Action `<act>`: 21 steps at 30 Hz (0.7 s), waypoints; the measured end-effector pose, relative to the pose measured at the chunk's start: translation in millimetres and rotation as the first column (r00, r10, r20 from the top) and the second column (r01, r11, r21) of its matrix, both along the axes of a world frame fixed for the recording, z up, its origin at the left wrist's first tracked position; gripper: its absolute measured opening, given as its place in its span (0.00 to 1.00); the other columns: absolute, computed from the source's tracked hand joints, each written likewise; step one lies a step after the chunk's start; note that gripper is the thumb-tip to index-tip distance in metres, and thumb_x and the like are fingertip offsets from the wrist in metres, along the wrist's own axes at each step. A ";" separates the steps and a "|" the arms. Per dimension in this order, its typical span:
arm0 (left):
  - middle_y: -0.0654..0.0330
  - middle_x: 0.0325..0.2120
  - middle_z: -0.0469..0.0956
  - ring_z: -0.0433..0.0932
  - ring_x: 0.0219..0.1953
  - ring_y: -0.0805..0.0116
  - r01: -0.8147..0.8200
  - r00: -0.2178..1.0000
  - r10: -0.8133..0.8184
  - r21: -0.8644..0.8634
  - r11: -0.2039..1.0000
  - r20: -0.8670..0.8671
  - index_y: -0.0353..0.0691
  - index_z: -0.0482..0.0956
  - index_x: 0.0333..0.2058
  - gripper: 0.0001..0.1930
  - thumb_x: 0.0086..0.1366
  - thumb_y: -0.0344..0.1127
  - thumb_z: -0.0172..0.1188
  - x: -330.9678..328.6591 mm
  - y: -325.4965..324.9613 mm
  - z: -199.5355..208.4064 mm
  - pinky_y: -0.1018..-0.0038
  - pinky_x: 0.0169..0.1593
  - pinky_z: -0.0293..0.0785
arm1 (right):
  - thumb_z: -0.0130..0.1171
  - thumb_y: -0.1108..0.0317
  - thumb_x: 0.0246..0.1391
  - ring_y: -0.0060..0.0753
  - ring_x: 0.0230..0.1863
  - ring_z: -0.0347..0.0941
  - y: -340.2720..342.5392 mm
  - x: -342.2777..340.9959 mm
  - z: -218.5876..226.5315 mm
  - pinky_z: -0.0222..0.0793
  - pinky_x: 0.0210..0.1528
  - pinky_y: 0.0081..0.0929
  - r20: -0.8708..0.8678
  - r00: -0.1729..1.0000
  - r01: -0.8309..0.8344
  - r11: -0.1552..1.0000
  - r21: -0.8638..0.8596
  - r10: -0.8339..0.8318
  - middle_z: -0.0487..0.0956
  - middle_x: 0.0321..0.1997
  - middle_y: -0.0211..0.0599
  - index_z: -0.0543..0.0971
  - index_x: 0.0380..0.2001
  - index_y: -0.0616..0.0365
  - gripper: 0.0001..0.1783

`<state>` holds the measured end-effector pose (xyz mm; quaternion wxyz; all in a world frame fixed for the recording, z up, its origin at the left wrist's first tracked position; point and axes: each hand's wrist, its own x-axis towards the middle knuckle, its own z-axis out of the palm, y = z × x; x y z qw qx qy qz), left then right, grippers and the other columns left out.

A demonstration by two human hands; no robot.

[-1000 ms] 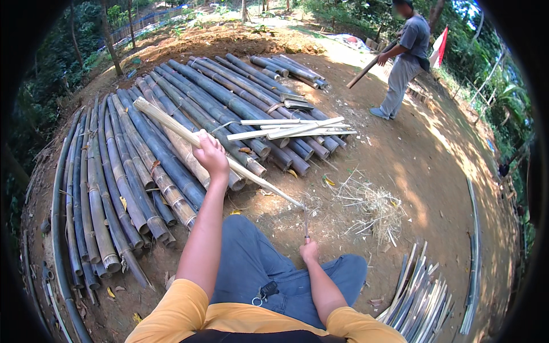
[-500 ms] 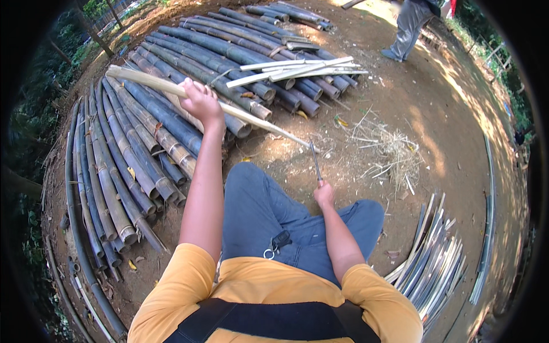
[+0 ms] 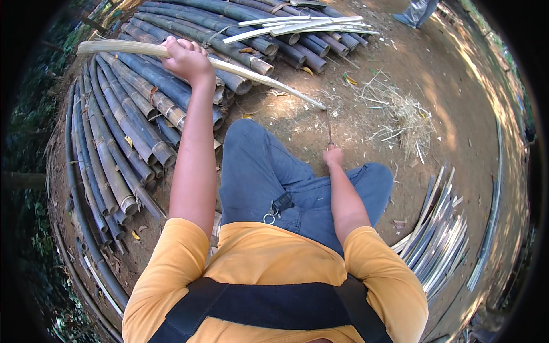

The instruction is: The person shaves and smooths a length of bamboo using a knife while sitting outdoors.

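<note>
My left hand (image 3: 187, 59) is closed round a long pale bamboo strip (image 3: 246, 74), which slants from the upper left down to a point beyond my knees. My right hand (image 3: 333, 155) grips the handle of a knife (image 3: 329, 127) in front of my right knee. Its thin dark blade points away from me and meets the far end of the strip, or nearly so; whether the two touch I cannot tell.
Dark bamboo poles (image 3: 123, 183) lie stacked ahead and to the left, with split pale strips (image 3: 303, 26) on top. A heap of shavings (image 3: 406, 117) is ahead right. Cut strips (image 3: 437, 246) lie beside me at right. Another person's legs (image 3: 416, 12) show at the far right.
My left hand has shifted a little left with the bamboo strip. The knife and right hand now appear slightly farther right, and the whole view has tilted.
</note>
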<state>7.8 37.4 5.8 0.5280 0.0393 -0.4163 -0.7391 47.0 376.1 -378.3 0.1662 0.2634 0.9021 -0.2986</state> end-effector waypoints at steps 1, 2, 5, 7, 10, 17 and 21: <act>0.69 0.13 0.55 0.53 0.11 0.78 0.000 1.000 0.000 -0.002 1.000 0.011 0.45 0.57 0.26 0.13 0.71 0.38 0.45 2.4 -1.5 -1.1 0.77 0.14 0.48 | 0.49 0.55 0.61 0.59 0.50 0.76 -5.5 -0.2 1.3 0.71 0.51 0.48 -0.001 1.000 -0.005 1.000 -0.004 0.005 0.80 0.46 0.57 0.79 0.44 0.55 0.18; 0.69 0.13 0.55 0.53 0.11 0.78 -0.017 1.000 0.017 -0.007 1.000 0.009 0.45 0.57 0.26 0.13 0.70 0.38 0.45 4.6 -5.9 -3.5 0.76 0.14 0.48 | 0.50 0.55 0.60 0.58 0.50 0.76 -11.6 -0.6 7.0 0.71 0.51 0.48 -0.002 1.000 -0.012 1.000 -0.007 0.012 0.80 0.46 0.57 0.79 0.44 0.55 0.18; 0.69 0.13 0.55 0.53 0.11 0.78 -0.041 0.999 0.041 -0.006 0.999 -0.001 0.45 0.57 0.26 0.12 0.70 0.38 0.45 7.0 -17.3 -8.4 0.76 0.15 0.46 | 0.51 0.54 0.60 0.57 0.51 0.76 -26.1 1.8 23.0 0.71 0.52 0.47 -0.057 0.995 -0.083 0.996 -0.035 0.081 0.80 0.46 0.57 0.79 0.44 0.57 0.20; 0.69 0.12 0.55 0.53 0.11 0.78 -0.024 1.000 0.024 0.010 1.000 -0.002 0.45 0.57 0.26 0.12 0.69 0.38 0.45 8.4 -21.6 -10.1 0.76 0.15 0.46 | 0.51 0.54 0.60 0.56 0.52 0.76 -26.5 2.3 27.7 0.71 0.52 0.47 -0.080 0.991 -0.113 0.992 -0.052 0.109 0.80 0.46 0.56 0.79 0.45 0.58 0.20; 0.69 0.13 0.54 0.50 0.13 0.78 0.026 0.999 -0.026 0.030 0.999 0.031 0.47 0.56 0.24 0.14 0.70 0.38 0.44 11.9 -11.8 -2.8 0.76 0.17 0.44 | 0.49 0.54 0.62 0.56 0.53 0.75 -11.3 -5.4 12.6 0.70 0.53 0.48 -0.045 0.997 -0.068 0.997 -0.040 0.067 0.80 0.47 0.56 0.80 0.44 0.57 0.20; 0.70 0.12 0.51 0.49 0.12 0.79 0.063 0.998 -0.063 -0.018 0.998 -0.009 0.47 0.55 0.24 0.13 0.70 0.38 0.42 26.9 -11.8 -8.1 0.76 0.15 0.44 | 0.50 0.56 0.61 0.60 0.50 0.76 -24.6 6.4 31.1 0.70 0.50 0.51 -0.124 0.990 -0.073 0.996 -0.051 0.066 0.80 0.44 0.57 0.79 0.40 0.58 0.17; 0.69 0.11 0.51 0.49 0.11 0.79 0.122 0.992 -0.122 0.012 0.992 -0.044 0.47 0.55 0.25 0.13 0.70 0.38 0.43 30.0 4.6 0.4 0.76 0.14 0.46 | 0.56 0.63 0.54 0.49 0.25 0.76 -5.5 3.1 39.3 0.70 0.30 0.45 -0.359 0.923 -0.158 0.987 -0.027 0.138 0.78 0.22 0.46 0.73 0.27 0.60 0.11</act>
